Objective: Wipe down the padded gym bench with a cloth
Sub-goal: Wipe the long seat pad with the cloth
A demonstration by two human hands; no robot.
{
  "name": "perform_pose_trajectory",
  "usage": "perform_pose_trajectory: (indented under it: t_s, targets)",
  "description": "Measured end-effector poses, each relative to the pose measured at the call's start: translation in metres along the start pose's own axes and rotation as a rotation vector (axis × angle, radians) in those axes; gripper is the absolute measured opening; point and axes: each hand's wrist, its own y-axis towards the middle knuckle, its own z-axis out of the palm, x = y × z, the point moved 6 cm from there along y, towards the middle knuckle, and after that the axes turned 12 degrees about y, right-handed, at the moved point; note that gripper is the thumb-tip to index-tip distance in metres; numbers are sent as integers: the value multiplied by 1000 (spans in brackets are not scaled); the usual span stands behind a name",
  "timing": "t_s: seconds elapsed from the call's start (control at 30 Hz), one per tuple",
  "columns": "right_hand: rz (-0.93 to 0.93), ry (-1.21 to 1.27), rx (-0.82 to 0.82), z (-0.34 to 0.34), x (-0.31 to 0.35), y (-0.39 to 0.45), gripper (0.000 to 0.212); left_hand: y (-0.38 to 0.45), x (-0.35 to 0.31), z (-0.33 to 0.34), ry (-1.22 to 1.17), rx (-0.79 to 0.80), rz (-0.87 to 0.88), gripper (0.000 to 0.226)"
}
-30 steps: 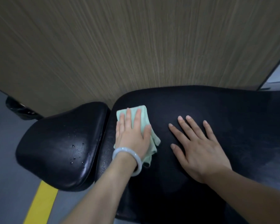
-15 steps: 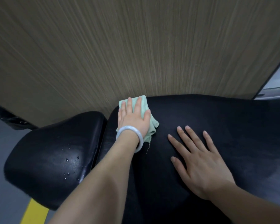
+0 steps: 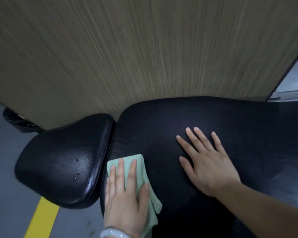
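Observation:
The black padded bench has a long back pad (image 3: 248, 134) and a smaller seat pad (image 3: 58, 160) to its left, split by a narrow gap. A pale green cloth (image 3: 139, 170) lies on the long pad's near left corner. My left hand (image 3: 124, 194) presses flat on the cloth, fingers spread over it, a pale bangle on the wrist. My right hand (image 3: 205, 162) rests flat and empty on the middle of the long pad, fingers apart. Water droplets (image 3: 81, 165) dot the seat pad.
A wood-grain wall panel (image 3: 144, 48) rises right behind the bench. Grey floor with a yellow stripe (image 3: 41, 219) lies at lower left. A black base part (image 3: 19, 122) shows at far left, and a grey metallic surface (image 3: 296, 79) at the right edge.
My left hand has slid the cloth from the far edge of the long pad back to its near left corner. The right hand has stayed flat in place.

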Motion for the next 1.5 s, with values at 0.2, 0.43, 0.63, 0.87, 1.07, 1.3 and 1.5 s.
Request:
perform_pose_trajectory:
  t_s: [0.2,0.43,0.63,0.87,1.07,1.3,1.5]
  targets:
    - [-8,17,0,0,0,1,56,60,-1,-16,55,-37,-48,76]
    - [5,43,15,0,0,2,55,123,-4,-14,57,42,-101,60]
    - [22,56,68,-3,1,2,56,68,-27,-17,27,18,-98,64]
    - [8,112,145,-7,3,1,71,-6,-53,-10,0,-11,-60,69]
    - [9,164,118,-8,3,1,72,18,-58,-9,46,-11,-47,67]
    - [52,442,2,-22,-3,3,75,79,-91,-12,77,-26,-101,79]
    - [62,389,22,-38,-21,2,54,52,-109,-9,122,-6,37,72]
